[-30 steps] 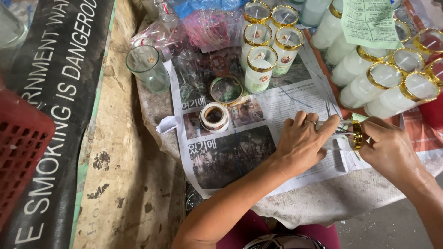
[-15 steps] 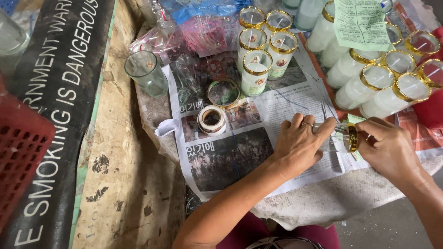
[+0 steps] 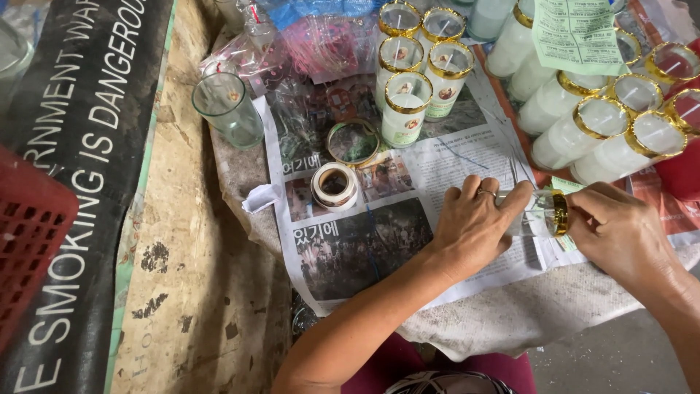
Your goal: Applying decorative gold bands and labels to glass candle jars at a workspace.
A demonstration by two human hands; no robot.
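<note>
- Glass (image 3: pixel 536 215): clear, lying on its side over the newspaper (image 3: pixel 379 241), between the two hands; gold band (image 3: pixel 559 213) round the rim end, which points to the person's right.
- Left hand (image 3: pixel 474 226): ring on one finger; fingers closed over the glass's body from the left, thumb side against it.
- Right hand (image 3: pixel 620 233): fingers closed on the gold band at the rim end, touching it from the right.
- Both hands sit close together, each clamped on the same glass, at the right front part of the counter (image 3: pixel 510 321).
- Tape roll (image 3: pixel 335 186): white, flat on the newspaper, well left of the left hand.
- Gold ring (image 3: pixel 354 142): a loose hoop lying just behind the tape roll.
- Candles (image 3: pixel 415 66): five upright gold-rimmed glasses of white wax in a cluster behind the gold ring.
- Side candles (image 3: pixel 605 124): more gold-rimmed white ones lying tilted in a heap, behind the right hand.
- Green slip (image 3: pixel 580 33): printed paper resting on the heap.
- Empty glass (image 3: pixel 227 109): clear, upright, no band, at the newspaper's far left corner.
- Plastic bags (image 3: pixel 313 44): crumpled, behind the empty glass.
- Banner (image 3: pixel 87 182): black with white lettering, along the left.
- Red crate (image 3: pixel 29 248): at the left edge.
</note>
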